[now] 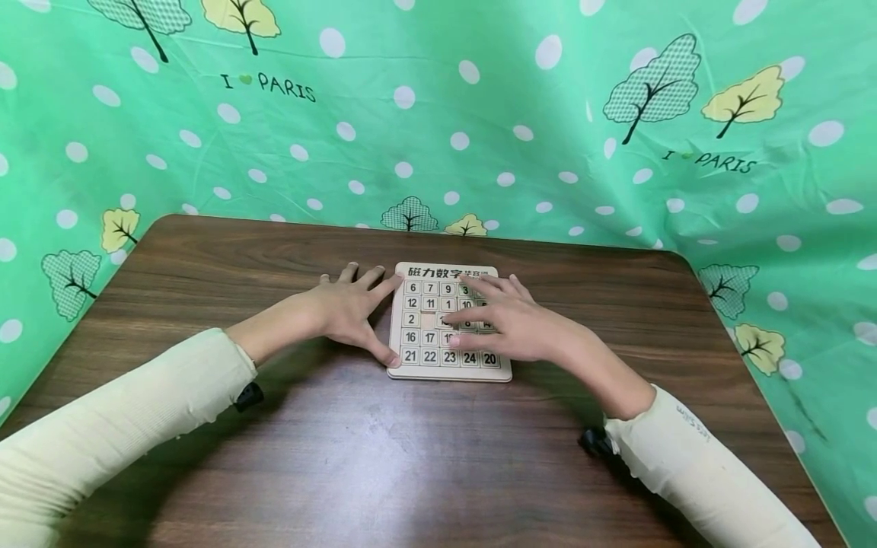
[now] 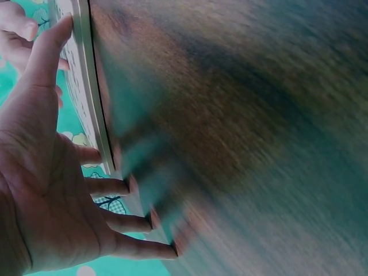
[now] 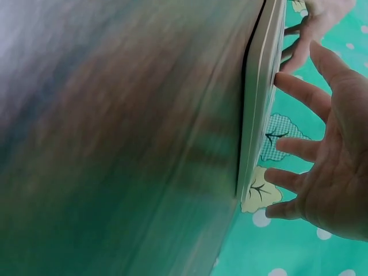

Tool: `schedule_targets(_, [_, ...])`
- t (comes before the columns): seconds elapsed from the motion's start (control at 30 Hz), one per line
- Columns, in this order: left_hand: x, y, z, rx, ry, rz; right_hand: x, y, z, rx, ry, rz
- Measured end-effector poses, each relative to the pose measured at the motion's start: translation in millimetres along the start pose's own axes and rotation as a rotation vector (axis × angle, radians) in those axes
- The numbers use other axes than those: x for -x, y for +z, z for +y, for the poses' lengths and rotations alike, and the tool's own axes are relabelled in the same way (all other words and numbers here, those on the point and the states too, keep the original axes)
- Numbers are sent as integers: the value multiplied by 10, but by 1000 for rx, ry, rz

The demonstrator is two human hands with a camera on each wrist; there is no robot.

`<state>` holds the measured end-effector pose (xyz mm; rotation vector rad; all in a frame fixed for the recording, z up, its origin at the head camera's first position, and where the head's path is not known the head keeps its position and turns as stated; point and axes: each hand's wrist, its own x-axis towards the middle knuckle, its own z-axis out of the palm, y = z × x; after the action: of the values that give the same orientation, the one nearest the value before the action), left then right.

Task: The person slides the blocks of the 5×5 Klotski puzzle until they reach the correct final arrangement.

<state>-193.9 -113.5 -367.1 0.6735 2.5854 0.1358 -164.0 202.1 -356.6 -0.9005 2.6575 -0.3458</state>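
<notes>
A white number sliding puzzle [image 1: 448,374] lies flat on the table, with rows of numbered tiles under a line of Chinese characters. A bare wooden gap [image 1: 428,320] shows in its third row, beside the tile numbered 2. My left hand [image 1: 342,308] is spread along the left side, thumb at the lower left corner and index finger at the upper left; its other fingertips rest on the table in the left wrist view. Over the right columns reaches my right hand [image 1: 517,327], fingers extended, index fingertip on a tile right of the gap. Several tiles are partly hidden beneath it.
The dark wooden table [image 1: 329,457] extends around the puzzle on all sides. Behind and beside it hangs a green dotted cloth [image 1: 425,122] printed with trees. Each sleeve has a small black device near the wrist, such as the black device [image 1: 250,396] on the left.
</notes>
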Motion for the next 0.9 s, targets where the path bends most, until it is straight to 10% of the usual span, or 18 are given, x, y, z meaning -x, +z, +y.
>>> schedule_targets(0.9, [-22,1,-14,-24,11,-7,-154,17,-101,22,-9,-5])
